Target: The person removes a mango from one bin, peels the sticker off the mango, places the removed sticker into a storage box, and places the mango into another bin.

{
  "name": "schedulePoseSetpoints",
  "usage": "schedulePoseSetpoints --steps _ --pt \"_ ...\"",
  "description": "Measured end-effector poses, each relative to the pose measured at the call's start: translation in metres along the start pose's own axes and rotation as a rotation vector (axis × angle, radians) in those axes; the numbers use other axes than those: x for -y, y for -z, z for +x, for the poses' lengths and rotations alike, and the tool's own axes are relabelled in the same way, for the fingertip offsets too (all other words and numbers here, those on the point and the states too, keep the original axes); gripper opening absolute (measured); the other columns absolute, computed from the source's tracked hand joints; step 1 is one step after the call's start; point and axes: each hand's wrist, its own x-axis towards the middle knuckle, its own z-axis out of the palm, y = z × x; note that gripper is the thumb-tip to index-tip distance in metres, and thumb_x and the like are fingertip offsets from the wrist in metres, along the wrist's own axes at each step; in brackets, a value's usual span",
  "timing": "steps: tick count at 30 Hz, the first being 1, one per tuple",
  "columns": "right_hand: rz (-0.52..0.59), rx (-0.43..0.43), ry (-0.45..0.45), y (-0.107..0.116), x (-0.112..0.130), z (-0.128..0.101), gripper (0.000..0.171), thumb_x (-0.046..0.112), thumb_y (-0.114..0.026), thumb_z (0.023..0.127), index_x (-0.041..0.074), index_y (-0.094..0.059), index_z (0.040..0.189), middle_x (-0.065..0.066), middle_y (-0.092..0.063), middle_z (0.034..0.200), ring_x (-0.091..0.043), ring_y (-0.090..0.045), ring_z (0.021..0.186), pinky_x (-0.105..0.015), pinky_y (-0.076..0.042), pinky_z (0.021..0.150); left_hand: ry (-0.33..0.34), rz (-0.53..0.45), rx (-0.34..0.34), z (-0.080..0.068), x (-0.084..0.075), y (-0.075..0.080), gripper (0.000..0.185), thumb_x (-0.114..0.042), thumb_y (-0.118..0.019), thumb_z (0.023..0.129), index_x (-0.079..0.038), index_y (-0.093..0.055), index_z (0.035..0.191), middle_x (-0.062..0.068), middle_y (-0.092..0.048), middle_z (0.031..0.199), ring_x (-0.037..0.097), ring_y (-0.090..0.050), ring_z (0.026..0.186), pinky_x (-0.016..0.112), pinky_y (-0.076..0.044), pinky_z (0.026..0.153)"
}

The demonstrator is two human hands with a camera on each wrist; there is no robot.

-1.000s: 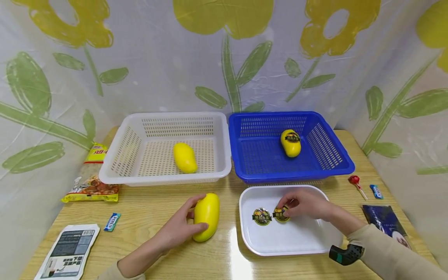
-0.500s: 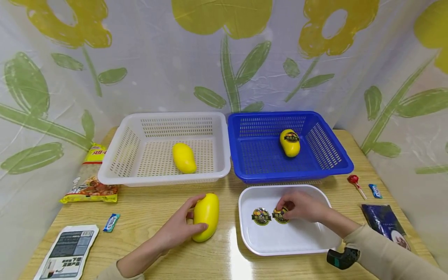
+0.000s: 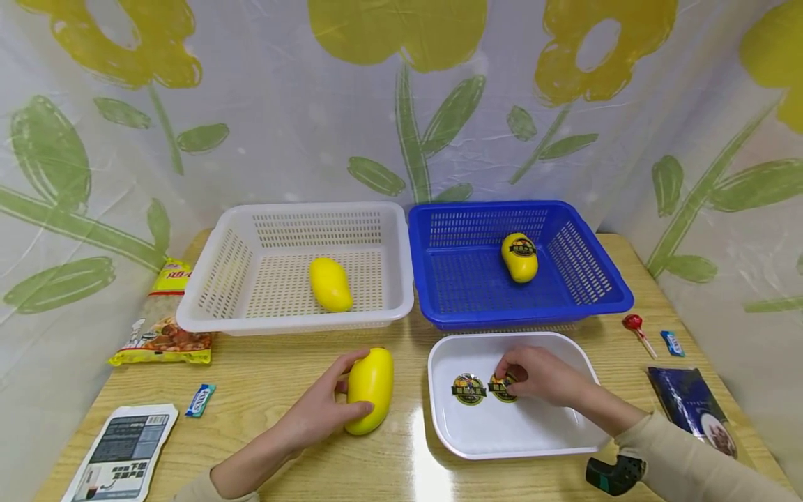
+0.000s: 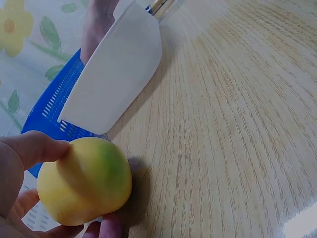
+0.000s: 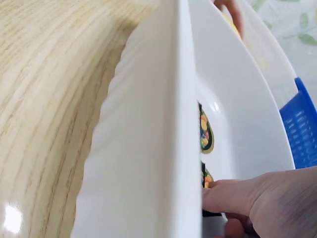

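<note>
My left hand grips a yellow mango on the table, thumb on the near side and fingers round the far side. In the left wrist view the mango shows a greenish patch. Inside a white tray, my right hand pinches a round dark fruit sticker between thumb and forefinger; the hand partly covers it. A second such sticker lies just left of it. The tray wall hides part of both stickers in the right wrist view.
Behind stand a white basket with one mango and a blue basket with a stickered mango. Snack bag, small candy and white pouch lie left; lollipop, another candy and dark packet right.
Almost nothing differs. My right hand shifts slightly over the same sticker, and the right forearm moves a little; the left hand keeps its grip on the mango in place.
</note>
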Motion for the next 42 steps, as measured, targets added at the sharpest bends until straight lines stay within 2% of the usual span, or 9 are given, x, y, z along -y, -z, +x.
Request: schedulePoseSetpoints --steps 4,9,18,23,27,31,34,38,42 --pt "-0.004 -0.001 -0.024 0.0 0.0 -0.001 0.018 0.005 -0.079 0.074 0.015 -0.068 0.083 0.012 -0.048 0.067 -0.001 -0.042 0.066 -0.022 -0.037 0.06 -0.004 -0.008 0.0 0.0 0.001 -0.001 0.076 -0.018 -0.076 0.084 -0.021 -0.037 0.148 0.016 -0.033 0.15 0.03 -0.05 0.111 0.035 -0.054 0.073" --pt "0.056 0.025 -0.042 0.0 -0.002 -0.001 0.017 0.005 -0.079 0.074 0.012 -0.067 0.084 0.01 -0.061 0.075 0.001 -0.054 0.07 -0.022 -0.048 0.064 0.003 -0.004 -0.003 -0.001 0.001 -0.001 0.075 -0.018 -0.077 0.084 -0.021 -0.038 0.148 0.015 -0.033 0.15 0.031 -0.049 0.112 0.035 -0.054 0.073" --pt "0.104 0.058 0.001 -0.003 -0.005 -0.001 0.021 0.0 -0.076 0.072 0.009 -0.067 0.088 0.007 -0.062 0.081 -0.004 -0.057 0.074 -0.023 -0.051 0.068 0.012 0.003 -0.018 -0.003 0.002 -0.002 0.075 -0.019 -0.077 0.083 -0.021 -0.038 0.148 0.016 -0.035 0.148 0.032 -0.049 0.113 0.036 -0.054 0.073" --pt "0.126 0.086 0.016 0.0 -0.003 -0.002 0.021 0.001 -0.075 0.075 0.007 -0.069 0.094 0.005 -0.063 0.086 -0.007 -0.058 0.078 -0.023 -0.053 0.071 0.02 0.01 -0.056 -0.003 0.003 -0.005 0.076 -0.021 -0.08 0.081 -0.024 -0.041 0.146 0.013 -0.041 0.145 0.031 -0.049 0.113 0.035 -0.053 0.075" --pt "0.152 0.113 0.046 0.014 0.008 -0.002 0.018 0.004 -0.073 0.083 0.007 -0.069 0.1 0.001 -0.066 0.093 -0.011 -0.061 0.085 -0.025 -0.054 0.075 0.004 0.01 -0.094 -0.004 0.003 -0.007 0.076 -0.021 -0.081 0.081 -0.025 -0.042 0.146 0.012 -0.044 0.142 0.03 -0.052 0.112 0.034 -0.053 0.075" --pt "0.159 0.083 0.095 0.035 0.028 0.003 0.017 0.01 -0.071 0.089 0.01 -0.069 0.106 0.0 -0.067 0.1 -0.015 -0.063 0.091 -0.029 -0.055 0.079 -0.019 0.002 -0.131 -0.003 0.002 -0.009 0.075 -0.017 -0.081 0.081 -0.02 -0.043 0.146 0.014 -0.045 0.141 0.028 -0.056 0.108 0.034 -0.054 0.074" --pt "0.183 0.066 0.121 0.046 0.042 0.007 0.018 0.014 -0.069 0.092 0.013 -0.068 0.11 0.002 -0.066 0.104 -0.016 -0.063 0.095 -0.031 -0.055 0.083 -0.012 -0.002 -0.153 -0.002 0.002 -0.01 0.074 -0.016 -0.081 0.081 -0.019 -0.044 0.145 0.013 -0.045 0.141 0.027 -0.057 0.106 0.033 -0.055 0.073" --pt "0.224 0.065 0.135 0.052 0.057 0.018 0.02 0.016 -0.067 0.094 0.014 -0.067 0.114 0.004 -0.065 0.106 -0.014 -0.062 0.098 -0.03 -0.054 0.086 -0.009 0.008 -0.172 -0.001 0.002 -0.011 0.073 -0.016 -0.08 0.082 -0.018 -0.043 0.145 0.013 -0.044 0.142 0.027 -0.057 0.107 0.033 -0.055 0.074" --pt "0.256 0.087 0.148 0.048 0.07 0.031 0.02 0.017 -0.065 0.096 0.012 -0.066 0.115 0.002 -0.065 0.109 -0.013 -0.061 0.099 -0.03 -0.053 0.088 -0.025 0.012 -0.175 -0.002 0.002 -0.013 0.072 -0.015 -0.078 0.083 -0.016 -0.042 0.146 0.015 -0.042 0.143 0.028 -0.057 0.11 0.033 -0.056 0.076"
